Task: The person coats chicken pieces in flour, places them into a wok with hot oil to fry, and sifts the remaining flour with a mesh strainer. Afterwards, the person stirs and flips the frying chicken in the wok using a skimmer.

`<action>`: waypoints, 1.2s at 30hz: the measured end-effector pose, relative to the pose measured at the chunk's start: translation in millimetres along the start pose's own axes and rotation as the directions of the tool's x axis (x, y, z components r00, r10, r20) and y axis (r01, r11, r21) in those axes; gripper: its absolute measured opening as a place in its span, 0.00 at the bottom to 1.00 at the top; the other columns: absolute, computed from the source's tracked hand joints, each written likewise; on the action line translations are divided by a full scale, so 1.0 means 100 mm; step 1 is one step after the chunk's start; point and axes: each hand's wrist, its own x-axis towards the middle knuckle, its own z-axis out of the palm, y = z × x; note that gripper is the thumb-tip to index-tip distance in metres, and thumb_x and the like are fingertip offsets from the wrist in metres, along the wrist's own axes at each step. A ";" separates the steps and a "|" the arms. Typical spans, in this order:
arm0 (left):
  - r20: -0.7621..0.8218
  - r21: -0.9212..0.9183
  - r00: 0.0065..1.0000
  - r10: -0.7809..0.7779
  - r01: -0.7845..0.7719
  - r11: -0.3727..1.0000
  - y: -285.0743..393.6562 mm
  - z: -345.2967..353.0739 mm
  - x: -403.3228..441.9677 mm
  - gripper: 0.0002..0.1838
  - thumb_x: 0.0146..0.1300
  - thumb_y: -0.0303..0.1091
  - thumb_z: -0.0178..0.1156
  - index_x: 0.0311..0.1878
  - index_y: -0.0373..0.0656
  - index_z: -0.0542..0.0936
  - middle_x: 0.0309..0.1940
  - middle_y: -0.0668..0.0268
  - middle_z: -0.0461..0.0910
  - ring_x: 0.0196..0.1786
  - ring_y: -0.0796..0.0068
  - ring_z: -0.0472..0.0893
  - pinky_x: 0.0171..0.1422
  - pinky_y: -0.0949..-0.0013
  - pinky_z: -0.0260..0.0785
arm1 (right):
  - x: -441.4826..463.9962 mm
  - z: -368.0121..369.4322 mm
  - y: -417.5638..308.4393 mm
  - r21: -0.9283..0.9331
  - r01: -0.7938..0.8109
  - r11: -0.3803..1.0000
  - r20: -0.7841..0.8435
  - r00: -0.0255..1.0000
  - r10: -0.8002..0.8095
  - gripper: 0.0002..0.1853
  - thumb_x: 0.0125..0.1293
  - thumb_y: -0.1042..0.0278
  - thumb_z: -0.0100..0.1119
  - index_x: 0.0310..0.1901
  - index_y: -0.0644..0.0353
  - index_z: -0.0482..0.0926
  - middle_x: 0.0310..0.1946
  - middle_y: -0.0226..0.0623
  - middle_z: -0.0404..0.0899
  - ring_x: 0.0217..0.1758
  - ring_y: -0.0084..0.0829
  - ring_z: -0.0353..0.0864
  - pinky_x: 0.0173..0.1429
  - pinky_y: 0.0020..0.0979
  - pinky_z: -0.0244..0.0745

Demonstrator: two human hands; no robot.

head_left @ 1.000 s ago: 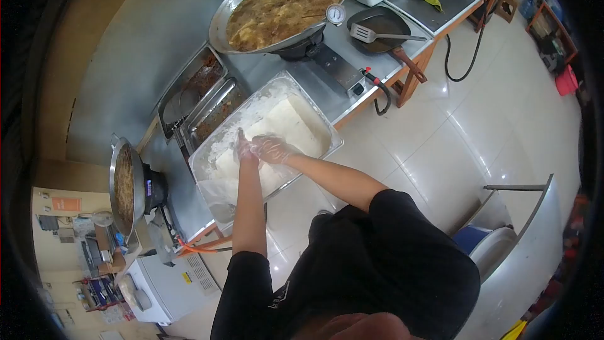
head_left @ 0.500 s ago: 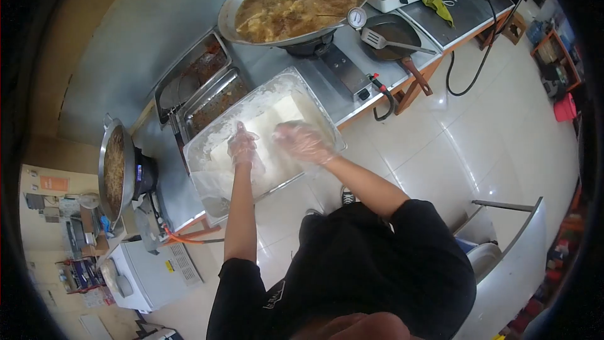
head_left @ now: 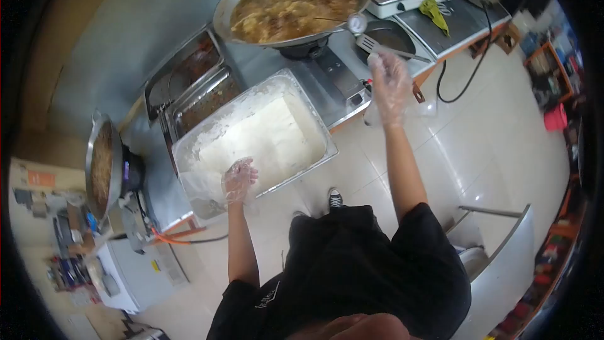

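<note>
My left hand [head_left: 239, 179], in a clear plastic glove, is over the near left side of a metal tray [head_left: 331, 146]. Its fingers are loosely bent and apart, with nothing seen in them. White powder like flour [head_left: 261, 135] fills the tray, flattened in the middle and crumbly along the far side. My right hand [head_left: 390, 85], gloved too, is raised right of the tray, in front of the slotted spatula [head_left: 402, 53] and frying pan [head_left: 389, 33]. Its fingers are drawn together with something pale at their tips, too small to name.
A large wok of bubbling oil and food [head_left: 296, 9] stands on a burner [head_left: 340, 72] behind the tray, with a dial thermometer [head_left: 357, 23] at its rim. Left are metal trays [head_left: 207, 97] and another wok [head_left: 100, 170]. A green cloth [head_left: 434, 16] lies at right.
My right hand has left the powder and swung up to the right, beside the frying pan. My left hand has drawn back toward the tray's near edge. The powder's middle is now uncovered.
</note>
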 end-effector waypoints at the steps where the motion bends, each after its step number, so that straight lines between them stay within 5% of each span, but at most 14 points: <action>1: -0.021 -0.010 1.000 0.004 -0.004 1.000 -0.01 0.01 -0.05 0.12 0.63 0.37 0.55 0.43 0.40 0.79 0.28 0.61 0.80 0.29 0.76 0.80 0.32 0.75 0.74 | 0.15 -0.02 -0.22 -0.167 0.070 0.983 0.016 0.998 -0.069 0.16 0.58 0.57 0.62 0.42 0.57 0.79 0.36 0.37 0.78 0.40 0.31 0.76 0.45 0.31 0.70; 6: -0.119 0.445 0.776 0.620 -0.517 0.731 -0.70 -0.12 0.17 0.13 0.62 0.34 0.55 0.48 0.39 0.78 0.42 0.59 0.80 0.43 0.70 0.79 0.45 0.70 0.74 | 0.45 0.21 -0.23 -0.239 0.551 0.800 0.178 0.834 -0.521 0.17 0.64 0.58 0.55 0.51 0.57 0.75 0.36 0.36 0.77 0.37 0.27 0.75 0.44 0.26 0.71; 7: -0.145 -0.265 0.885 0.441 -0.465 0.845 -0.76 -0.11 0.14 0.16 0.63 0.37 0.55 0.50 0.38 0.77 0.44 0.59 0.79 0.49 0.71 0.77 0.51 0.70 0.71 | 0.33 0.26 -0.09 -0.117 0.443 0.889 0.214 0.885 -0.413 0.17 0.65 0.57 0.55 0.50 0.58 0.75 0.36 0.35 0.77 0.37 0.26 0.75 0.44 0.25 0.72; 8: -0.075 -0.847 0.945 0.318 -0.229 0.480 -0.73 -0.05 0.07 0.18 0.63 0.39 0.56 0.52 0.38 0.75 0.47 0.59 0.78 0.54 0.71 0.75 0.56 0.69 0.69 | 0.13 0.28 -0.16 -0.058 0.238 0.970 0.337 0.919 -0.205 0.16 0.66 0.57 0.54 0.48 0.59 0.75 0.36 0.34 0.77 0.36 0.24 0.75 0.42 0.24 0.72; 10: -0.155 -0.314 0.951 0.267 -0.304 0.900 -0.61 -0.12 -0.01 0.20 0.61 0.36 0.58 0.53 0.34 0.73 0.49 0.55 0.76 0.53 0.66 0.76 0.57 0.68 0.69 | -0.23 0.28 -0.01 0.030 -0.084 0.996 0.507 0.860 0.057 0.15 0.66 0.57 0.54 0.44 0.60 0.75 0.35 0.31 0.76 0.35 0.22 0.75 0.38 0.22 0.72; 12: -0.339 0.420 0.669 0.662 -0.522 0.743 -0.64 -0.13 0.05 0.10 0.61 0.30 0.56 0.44 0.40 0.80 0.35 0.63 0.82 0.34 0.70 0.81 0.41 0.69 0.74 | -0.51 0.29 0.74 0.067 -0.267 0.961 0.601 0.780 0.175 0.13 0.65 0.57 0.55 0.42 0.59 0.75 0.33 0.29 0.76 0.33 0.20 0.75 0.35 0.22 0.72; 13: -0.309 -0.480 0.889 0.338 -0.453 0.751 -0.58 -0.18 0.00 0.09 0.61 0.31 0.57 0.43 0.41 0.80 0.35 0.63 0.81 0.32 0.71 0.80 0.39 0.68 0.74 | -0.53 0.28 1.08 0.025 -0.404 0.915 0.645 0.705 0.294 0.13 0.64 0.58 0.56 0.42 0.59 0.74 0.34 0.30 0.76 0.32 0.21 0.75 0.33 0.21 0.72; 15: -0.292 -0.857 0.928 0.229 -0.361 0.368 -0.62 -0.03 0.11 0.09 0.61 0.35 0.56 0.42 0.43 0.80 0.32 0.63 0.81 0.29 0.72 0.79 0.35 0.69 0.73 | -0.54 0.26 1.71 -0.103 -0.688 0.718 0.696 0.466 0.546 0.13 0.64 0.59 0.57 0.42 0.59 0.72 0.35 0.33 0.77 0.28 0.24 0.76 0.28 0.19 0.72; 18: -0.361 -0.059 0.830 0.425 -0.475 0.878 -0.53 -0.14 -0.03 0.13 0.63 0.35 0.51 0.48 0.43 0.77 0.46 0.65 0.78 0.44 0.72 0.77 0.48 0.70 0.70 | -0.67 0.39 2.07 -0.058 -0.790 0.611 0.690 0.410 0.596 0.17 0.64 0.57 0.56 0.46 0.61 0.71 0.38 0.35 0.77 0.35 0.29 0.77 0.38 0.25 0.75; 20: -0.300 0.266 0.828 0.474 -0.405 0.875 -0.55 -0.19 -0.09 0.14 0.64 0.33 0.50 0.50 0.44 0.76 0.52 0.65 0.77 0.49 0.73 0.78 0.54 0.71 0.70 | -0.80 0.53 1.73 -0.119 -0.766 0.632 0.761 0.339 0.553 0.18 0.64 0.56 0.54 0.48 0.61 0.71 0.40 0.37 0.76 0.41 0.33 0.76 0.45 0.30 0.74; 26: -0.444 -0.523 0.842 0.308 -0.522 0.674 -0.65 -0.04 0.10 0.09 0.60 0.33 0.56 0.43 0.47 0.79 0.39 0.67 0.80 0.35 0.74 0.79 0.41 0.74 0.72 | -0.66 0.68 1.96 -0.188 -0.754 0.630 0.739 0.314 0.596 0.18 0.64 0.56 0.54 0.48 0.61 0.71 0.40 0.37 0.76 0.41 0.33 0.76 0.45 0.31 0.74; 28: -0.546 -0.070 0.692 0.472 -0.599 0.798 -0.56 -0.11 0.05 0.07 0.59 0.37 0.56 0.38 0.49 0.79 0.27 0.63 0.79 0.29 0.65 0.78 0.36 0.67 0.70 | -0.62 0.69 2.02 -0.205 -0.751 0.628 0.733 0.307 0.607 0.18 0.64 0.56 0.54 0.48 0.61 0.71 0.40 0.37 0.76 0.42 0.33 0.76 0.46 0.31 0.74; 33: -0.346 -0.236 0.866 0.362 -0.453 0.859 -0.56 -0.08 0.09 0.10 0.61 0.33 0.55 0.45 0.48 0.79 0.37 0.70 0.82 0.37 0.76 0.81 0.44 0.74 0.73 | -0.56 0.67 2.13 -0.236 -0.753 0.614 0.723 0.286 0.629 0.18 0.63 0.57 0.54 0.48 0.61 0.71 0.41 0.37 0.76 0.42 0.33 0.76 0.46 0.31 0.74; 36: -0.395 0.101 0.773 0.496 -0.500 0.860 -0.63 -0.01 0.16 0.10 0.62 0.34 0.53 0.45 0.48 0.79 0.40 0.71 0.81 0.39 0.75 0.80 0.46 0.73 0.73 | -0.55 0.65 2.18 -0.251 -0.757 0.604 0.711 0.279 0.646 0.18 0.63 0.57 0.54 0.48 0.61 0.71 0.41 0.37 0.76 0.42 0.33 0.76 0.47 0.31 0.74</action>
